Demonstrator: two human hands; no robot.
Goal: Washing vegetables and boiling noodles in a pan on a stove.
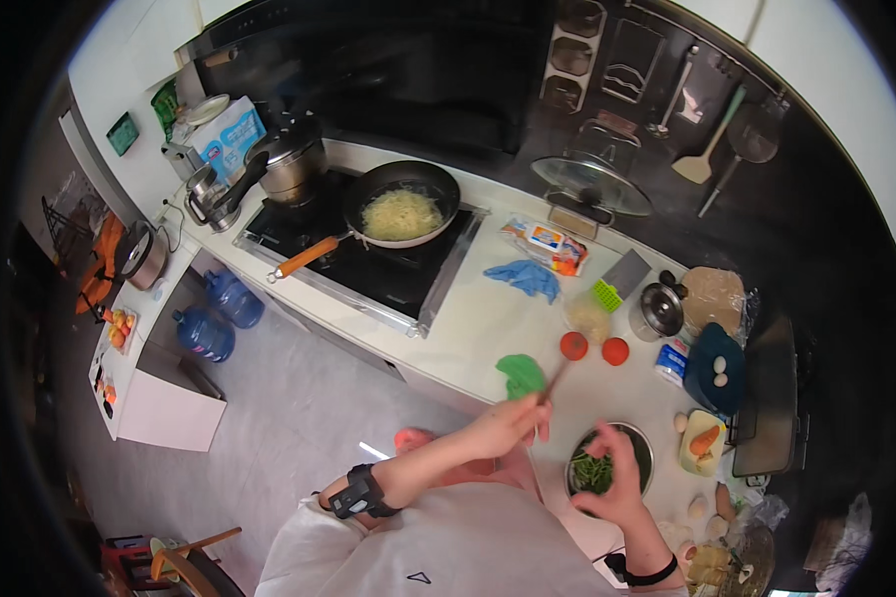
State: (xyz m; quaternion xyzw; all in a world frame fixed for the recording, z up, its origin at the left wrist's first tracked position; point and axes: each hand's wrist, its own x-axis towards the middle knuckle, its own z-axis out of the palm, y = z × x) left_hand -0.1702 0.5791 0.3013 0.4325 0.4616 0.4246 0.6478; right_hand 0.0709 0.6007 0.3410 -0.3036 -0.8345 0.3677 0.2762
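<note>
My left hand (519, 424) grips a thin brown stick (558, 380), probably chopsticks, blurred and pointing up towards the tomatoes. A crumpled green cloth or bag (521, 376) lies just beyond that hand. Over a round metal bowl (651, 457) is my right hand (618, 477), thumb and fingers apart and nothing seen between them. Chopped green vegetables (591, 472) lie inside the bowl, partly hidden by the hand. Two red tomatoes, one on the left (573, 345) and one on the right (615, 351), sit on the white counter (463, 351).
A frying pan (448, 195) with pale shreds (402, 215) stands on the black cooktop (377, 272), its wooden handle (306, 258) towards me. Beside it is a pressure cooker (293, 168). A blue cloth (524, 279), a cleaver (627, 272) and a lidded metal pot (658, 310) lie further right.
</note>
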